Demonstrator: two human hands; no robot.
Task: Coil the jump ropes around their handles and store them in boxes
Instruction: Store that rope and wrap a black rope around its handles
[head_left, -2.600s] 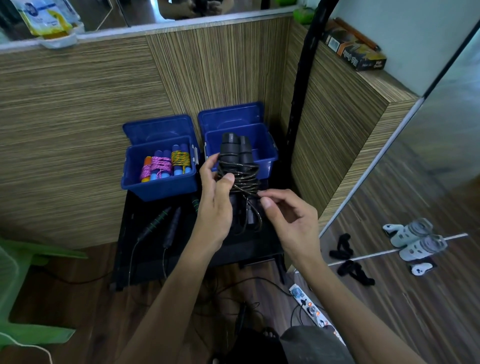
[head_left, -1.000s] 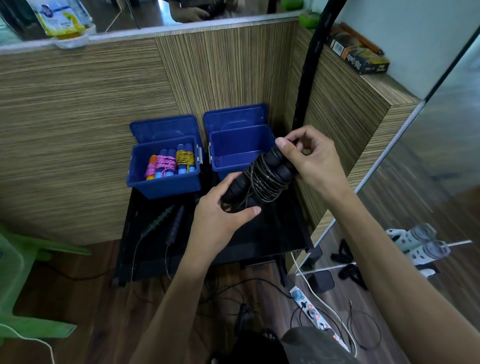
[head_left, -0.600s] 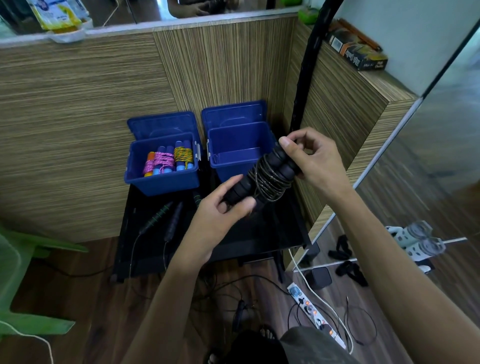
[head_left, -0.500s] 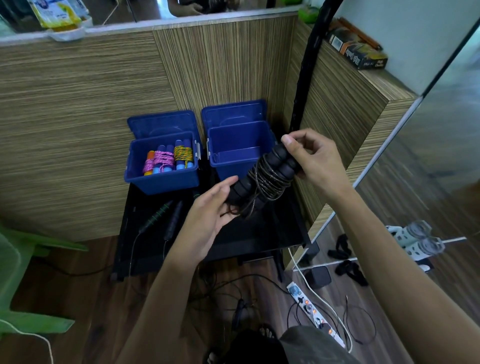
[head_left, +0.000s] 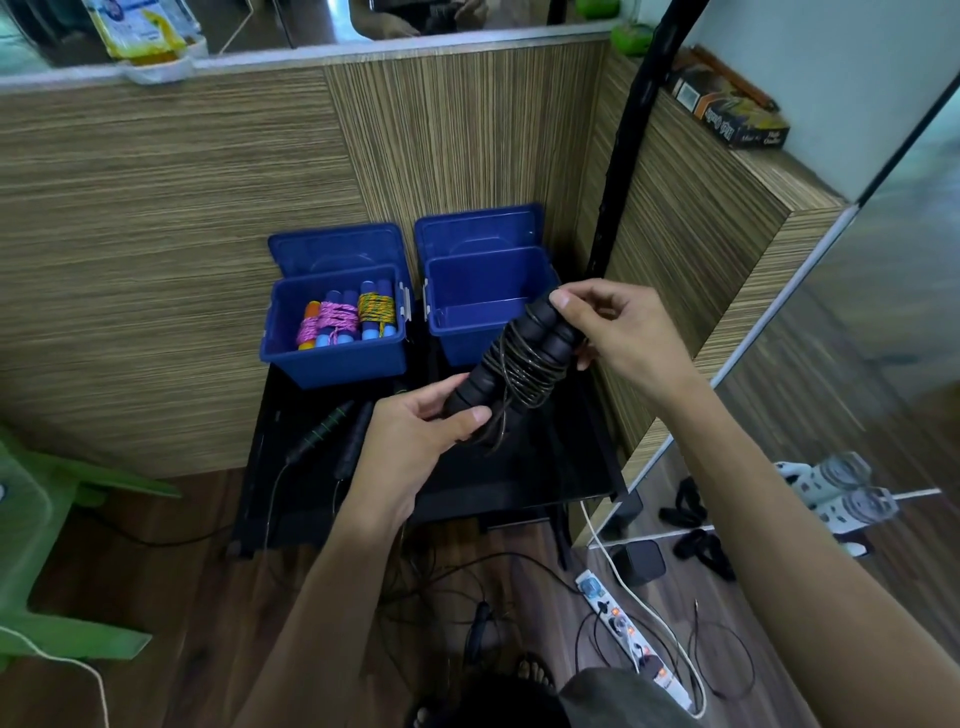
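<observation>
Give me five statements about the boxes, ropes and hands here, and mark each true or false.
1. Both hands hold the black rope. True: the left hand grips its lower end, the right hand its upper end.
2. The right box already holds coiled ropes. False: no rope shows in it; the coloured ropes are in the left box.
3. Both boxes have their lids open. True.
4. The black rope's cord hangs fully unwound. False: it is coiled around the paired handles.
5. Another rope lies on the black table, not yet coiled. True.
</observation>
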